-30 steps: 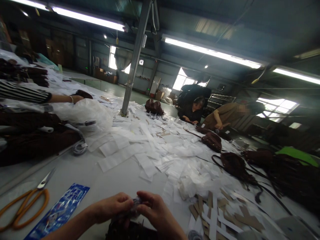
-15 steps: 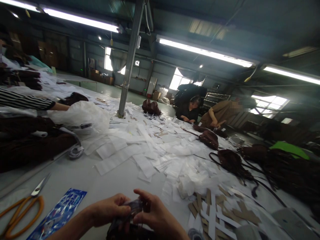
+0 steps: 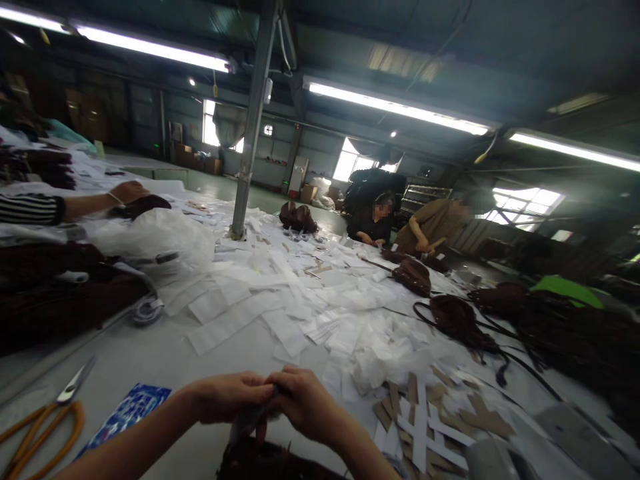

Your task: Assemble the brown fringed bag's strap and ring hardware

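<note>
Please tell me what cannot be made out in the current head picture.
All in the head view:
- Grey piece: its full shape is hidden by the left hand and right hand.
- Dark brown item below them: cut off by the bottom edge.
- Blue packet: partly behind the left forearm; its print is too blurred to read.
- Scissors: handles cut off by the left edge.
- Wall clock: too small to read.

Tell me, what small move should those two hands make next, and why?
Perhaps the right hand should ease gently sideways while the left hand steadies the greyish wrap: both hands meet at its upper end, apparently pinching it, close above the dark brown item.
</note>
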A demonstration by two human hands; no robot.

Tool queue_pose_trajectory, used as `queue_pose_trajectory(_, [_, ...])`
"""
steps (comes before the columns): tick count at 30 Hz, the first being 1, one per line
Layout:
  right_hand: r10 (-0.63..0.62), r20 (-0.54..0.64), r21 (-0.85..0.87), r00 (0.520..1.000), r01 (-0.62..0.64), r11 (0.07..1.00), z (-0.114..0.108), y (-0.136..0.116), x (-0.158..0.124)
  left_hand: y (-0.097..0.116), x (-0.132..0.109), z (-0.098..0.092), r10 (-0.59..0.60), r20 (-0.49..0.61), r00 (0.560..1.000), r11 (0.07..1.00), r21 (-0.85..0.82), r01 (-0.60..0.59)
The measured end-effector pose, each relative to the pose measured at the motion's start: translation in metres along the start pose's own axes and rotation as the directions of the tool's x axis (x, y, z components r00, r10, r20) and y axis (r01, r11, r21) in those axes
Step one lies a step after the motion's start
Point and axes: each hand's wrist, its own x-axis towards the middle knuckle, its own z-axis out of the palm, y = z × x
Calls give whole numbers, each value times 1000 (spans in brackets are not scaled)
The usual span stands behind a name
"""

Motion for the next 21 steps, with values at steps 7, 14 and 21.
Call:
queue_pose_trajectory(7, [-20,5,62,1000,20,998,-24,-3,5,9,0,8,30,-96,995,999,-37,-33])
queue_pose_trajectory(14, [-79,1,-118,997,79,990,-10,-13,-17,-12,-10,26,-27,-174,984,999,-34,21])
queue_pose_trajectory(21, [-34,-120,-138,992,17,990,10,-17,-47,-40,-14,32,-25,-288,957,999,-49,11])
